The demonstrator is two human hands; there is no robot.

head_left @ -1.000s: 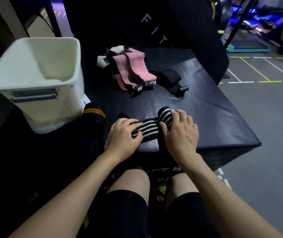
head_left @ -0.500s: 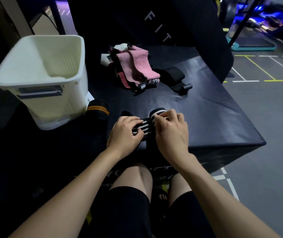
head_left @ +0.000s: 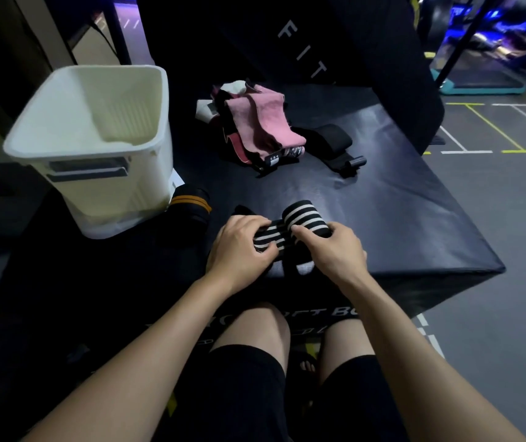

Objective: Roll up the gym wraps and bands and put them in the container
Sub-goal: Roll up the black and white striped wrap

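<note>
Left hand (head_left: 239, 247): curled, flat striped wrap (head_left: 300, 223) pinned down.
Right hand (head_left: 328, 250): curled around the wrap's rolled end.
Container (head_left: 92, 148): upper left of left hand.

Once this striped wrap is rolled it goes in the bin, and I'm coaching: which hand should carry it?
Probably the left hand: the white container stands on its side, while the right hand lies beyond the striped wrap and would cross over.
</note>
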